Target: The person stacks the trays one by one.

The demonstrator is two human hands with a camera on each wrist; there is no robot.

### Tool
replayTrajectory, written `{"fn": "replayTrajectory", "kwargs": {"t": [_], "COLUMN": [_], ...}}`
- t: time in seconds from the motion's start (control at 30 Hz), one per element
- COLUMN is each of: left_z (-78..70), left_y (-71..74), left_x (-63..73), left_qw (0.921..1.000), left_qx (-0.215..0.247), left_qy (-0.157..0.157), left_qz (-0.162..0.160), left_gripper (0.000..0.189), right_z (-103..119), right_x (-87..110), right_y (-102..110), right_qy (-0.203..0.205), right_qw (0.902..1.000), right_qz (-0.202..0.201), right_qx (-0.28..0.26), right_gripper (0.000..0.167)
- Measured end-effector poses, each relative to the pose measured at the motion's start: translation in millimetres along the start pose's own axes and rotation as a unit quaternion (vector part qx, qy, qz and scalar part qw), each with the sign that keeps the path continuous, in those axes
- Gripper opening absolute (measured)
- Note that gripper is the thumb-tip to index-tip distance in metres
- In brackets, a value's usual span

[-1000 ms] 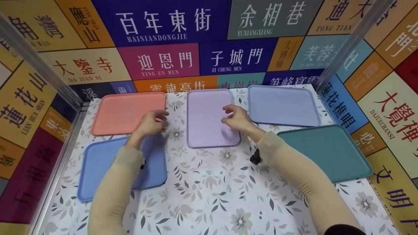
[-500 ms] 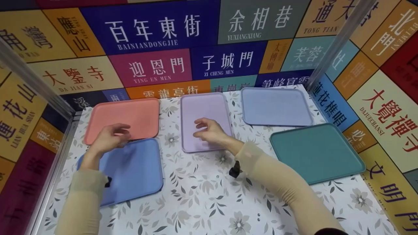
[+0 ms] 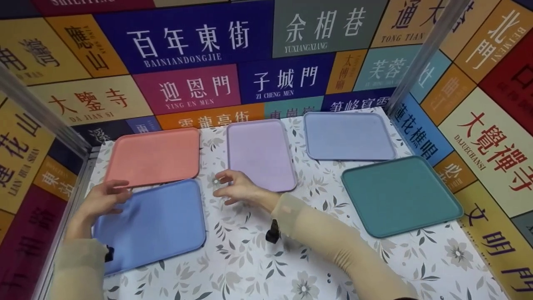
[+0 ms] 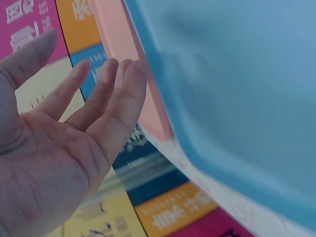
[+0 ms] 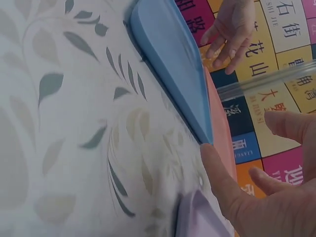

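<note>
My left hand (image 3: 102,204) hovers over the left end of the blue tray (image 3: 162,223), its fingers relaxed and holding nothing. In the left wrist view the palm and spread fingers of that hand (image 4: 64,148) show beside the tray's rim, apart from it. My right hand (image 3: 239,188) is above the floral cloth, between the blue tray and the lower left corner of the lilac tray (image 3: 262,150). Its fingers are loosely bent with nothing between them. Behind the blue tray lies a coral tray (image 3: 154,156).
A pale blue tray (image 3: 349,135) lies at the back right, with a green tray (image 3: 402,196) in front of it. The floral tablecloth (image 3: 258,258) runs under all the trays. Walls printed with colourful signs (image 3: 183,37) stand behind and on both sides.
Both hands have moved left and toward the front edge, the left from the coral tray to the blue tray's left end, the right off the lilac tray. The head view has shifted slightly.
</note>
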State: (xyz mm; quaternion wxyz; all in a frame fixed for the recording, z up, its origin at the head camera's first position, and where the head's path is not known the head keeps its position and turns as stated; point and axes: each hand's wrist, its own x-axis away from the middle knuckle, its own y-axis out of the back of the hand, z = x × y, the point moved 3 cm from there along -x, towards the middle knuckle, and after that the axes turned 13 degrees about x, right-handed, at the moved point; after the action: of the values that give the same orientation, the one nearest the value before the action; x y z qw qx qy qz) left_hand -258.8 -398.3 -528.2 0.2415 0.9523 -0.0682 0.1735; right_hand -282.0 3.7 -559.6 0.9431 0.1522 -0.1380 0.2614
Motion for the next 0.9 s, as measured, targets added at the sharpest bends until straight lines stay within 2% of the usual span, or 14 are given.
{"fn": "replayTrajectory", "kwargs": {"t": [0.23,0.33,0.47,0.67,0.9], "left_z": [24.1,36.7,52.0,60.4,66.0], "left_y": [25.2,30.8,32.0,38.7,44.8], "left_x": [11.6,17.3,21.8,23.7,27.9], "left_qw": [0.9988,0.9965,0.9925,0.9837,0.9722], "left_qx": [0.011,0.008,0.010,-0.001,0.050], "left_qy": [0.046,0.083,0.118,0.163,0.228], "left_qz": [0.012,-0.004,-0.031,-0.076,-0.018], "left_gripper": [0.074,0.079,0.083,0.083,0.095], "right_z": [-2.0,-3.3,-5.9,-8.4,-6.7], "right_x": [-5.6,-5.8,-4.9,-5.4,-3.9], "right_y": [-25.4,-37.0,-51.4,-65.1,-70.5], "right_qy": [-0.024,-0.036,-0.060,-0.084,-0.090], "right_qw": [0.9997,0.9993,0.9981,0.9951,0.9928], "right_qz": [-0.009,-0.008,-0.004,-0.020,-0.031], "right_qx": [0.005,0.010,-0.010,-0.048,-0.073], "right_gripper": [0.069,0.067,0.064,0.061,0.060]}}
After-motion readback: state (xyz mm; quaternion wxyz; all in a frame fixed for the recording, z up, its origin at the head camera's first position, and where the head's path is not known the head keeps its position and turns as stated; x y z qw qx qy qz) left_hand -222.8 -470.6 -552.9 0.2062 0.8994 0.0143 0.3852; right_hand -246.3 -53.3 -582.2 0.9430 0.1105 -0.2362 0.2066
